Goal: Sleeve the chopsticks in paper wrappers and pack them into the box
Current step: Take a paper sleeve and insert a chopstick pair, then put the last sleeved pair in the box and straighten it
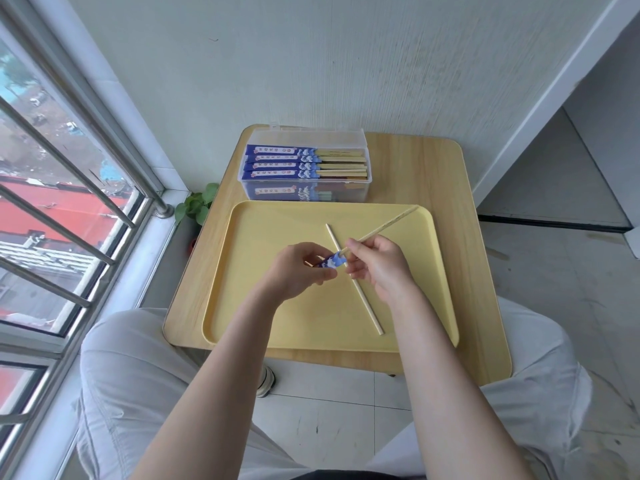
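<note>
My left hand (297, 268) grips a blue paper wrapper (331, 262) over the middle of the yellow tray (263, 327); most of the wrapper is hidden in the hand. My right hand (375, 263) pinches a wooden chopstick (388, 225) whose tip meets the wrapper's open end, its other end pointing to the tray's far right corner. A second bare chopstick (367, 311) lies diagonally on the tray, passing under my right hand. Behind the tray stands a clear plastic box (346, 190), lid open, holding several sleeved chopstick pairs (277, 164).
The tray sits on a small wooden table (460, 216) against a white wall. A barred window is at the left, with a small green plant (197, 204) at the sill. My knees flank the table's near edge.
</note>
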### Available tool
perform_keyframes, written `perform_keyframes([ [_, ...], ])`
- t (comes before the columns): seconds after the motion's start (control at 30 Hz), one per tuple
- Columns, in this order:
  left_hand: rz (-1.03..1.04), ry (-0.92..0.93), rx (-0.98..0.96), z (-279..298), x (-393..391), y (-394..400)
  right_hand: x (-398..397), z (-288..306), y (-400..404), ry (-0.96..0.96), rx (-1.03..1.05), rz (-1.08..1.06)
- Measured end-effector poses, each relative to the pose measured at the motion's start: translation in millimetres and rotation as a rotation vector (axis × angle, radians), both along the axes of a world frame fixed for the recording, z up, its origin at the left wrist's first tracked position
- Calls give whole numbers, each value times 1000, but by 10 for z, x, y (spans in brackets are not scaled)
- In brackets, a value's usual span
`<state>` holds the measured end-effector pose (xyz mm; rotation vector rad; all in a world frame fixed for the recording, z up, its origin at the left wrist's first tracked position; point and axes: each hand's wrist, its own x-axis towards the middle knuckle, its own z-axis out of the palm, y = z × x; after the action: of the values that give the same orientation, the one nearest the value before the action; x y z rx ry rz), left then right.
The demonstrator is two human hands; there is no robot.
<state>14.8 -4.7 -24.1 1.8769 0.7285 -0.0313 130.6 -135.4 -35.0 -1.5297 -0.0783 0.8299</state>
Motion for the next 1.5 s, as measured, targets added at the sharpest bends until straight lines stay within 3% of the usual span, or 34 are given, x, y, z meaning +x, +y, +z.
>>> perform_keyframes([
  [0.2, -114, 41, -128, 76, -13, -82, 12, 67, 12, -24, -97, 145],
  [0.43, -193, 121, -466, 51, -73, -101, 147, 60, 11, -66, -17, -243],
  [0.77, -14, 22, -504, -15, -45, -129, 38, 63, 64, -205, -197, -2],
  [0.83, 144, -7, -514, -64, -36, -114, 56, 24, 61, -300, -304, 24],
  [0.97, 394, -45, -467, -161, -15, -81, -16, -97, 38, -607, -796, 335],
  [1.1, 471, -44, -448, -199, -29, -106, -143, -174, 128, -680, -919, 464],
  [1.3, 587, -24, -433, -257, -53, -83, -155, -124, 144, -689, -810, 377],
  [1.4, 574, -62, -482, -277, -75, -59, -122, -64, 106, -483, -527, 266],
  [1.5, 532, -137, -659, -254, -64, -57, -109, 28, 92, -258, -255, 296],
])
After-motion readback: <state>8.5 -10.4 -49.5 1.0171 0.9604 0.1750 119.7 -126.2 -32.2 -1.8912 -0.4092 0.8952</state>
